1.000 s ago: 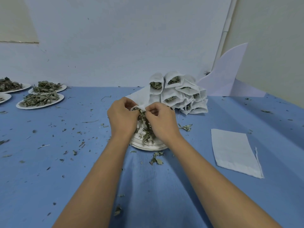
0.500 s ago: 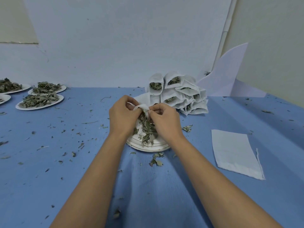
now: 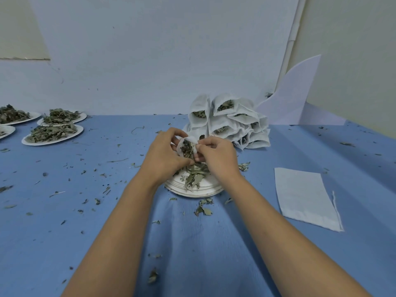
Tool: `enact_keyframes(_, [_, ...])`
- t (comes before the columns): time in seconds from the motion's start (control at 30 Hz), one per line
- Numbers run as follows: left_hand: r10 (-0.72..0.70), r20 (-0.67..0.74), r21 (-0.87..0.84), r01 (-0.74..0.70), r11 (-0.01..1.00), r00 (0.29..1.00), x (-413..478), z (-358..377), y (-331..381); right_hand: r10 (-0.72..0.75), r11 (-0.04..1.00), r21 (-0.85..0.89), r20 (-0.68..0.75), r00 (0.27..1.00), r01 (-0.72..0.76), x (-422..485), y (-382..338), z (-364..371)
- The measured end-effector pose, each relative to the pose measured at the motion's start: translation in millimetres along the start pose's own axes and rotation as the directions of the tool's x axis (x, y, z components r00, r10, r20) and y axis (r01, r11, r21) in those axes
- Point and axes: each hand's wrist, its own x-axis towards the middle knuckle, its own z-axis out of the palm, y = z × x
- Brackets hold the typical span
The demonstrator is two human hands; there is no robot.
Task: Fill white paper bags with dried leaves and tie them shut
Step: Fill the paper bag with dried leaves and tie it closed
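Note:
A small white paper bag [image 3: 191,140] with dried leaves showing in its mouth is held between both hands above a white paper plate [image 3: 194,189] at the table's middle. My left hand [image 3: 165,156] grips the bag's left side. My right hand [image 3: 216,157] pinches the right edge of its mouth. More dried leaves [image 3: 195,175] lie on the plate under the hands. Most of the bag's body is hidden behind my fingers.
A pile of several filled white bags [image 3: 230,121] stands just behind the hands. A flat stack of empty bags [image 3: 304,196] lies to the right. Plates of dried leaves [image 3: 52,132] sit at the far left. Leaf crumbs litter the blue table [image 3: 107,211]. White card [image 3: 293,95] leans at the back right.
The hands have lifted the bag a little and opened its mouth wider, so the leaves inside show more. The arms stay in nearly the same place.

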Motion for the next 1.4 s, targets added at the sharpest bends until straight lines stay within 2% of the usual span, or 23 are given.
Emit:
enact_keyframes(0.17, [0.023, -0.092, -0.05, -0.028, 0.998, 0.995, 1, 1, -2, -0.02, 0.999, -0.038, 0.013, 1.0, 0.02, -2, 1, 1])
enact_keyframes(0.3, [0.026, -0.148, -0.003, -0.027, 1.0, 0.989, 2, 3, -3, -0.047, 0.996, -0.076, 0.038, 0.998, 0.05, -3, 1, 0])
enact_keyframes(0.57, [0.007, -0.308, 0.009, -0.004, 1.0, 0.951, 5, 10, 1, -0.21, 0.956, -0.192, 0.079, 0.975, 0.221, -9, -2, 6])
enact_keyframes(0.77, [-0.012, -0.41, 0.031, 0.027, 0.999, 0.912, 8, 17, -1, -0.17, 0.979, -0.077, 0.196, 0.966, 0.188, -11, -6, 6])
enact_keyframes(0.9, [0.035, -0.4, 0.09, 0.001, 0.996, 0.916, 14, 16, 1, -0.184, 0.972, -0.124, 0.13, 0.974, 0.2, -9, -5, 8])
enact_keyframes(1.1, [0.097, -0.309, 0.054, -0.085, 0.995, 0.946, 10, 10, 2, -0.161, 0.982, -0.106, -0.039, 0.986, 0.156, -2, -3, 6])
enact_keyframes(1.27, [0.029, -0.416, 0.147, 0.035, 0.989, 0.909, 2, 6, -7, -0.081, 0.997, 0.002, -0.018, 0.997, 0.081, -1, -4, 3])
enact_keyframes(1.4, [-0.059, -0.379, 0.017, 0.07, 0.997, 0.924, -2, 6, -3, -0.044, 0.996, 0.08, 0.041, 0.998, 0.041, -1, -5, 3])
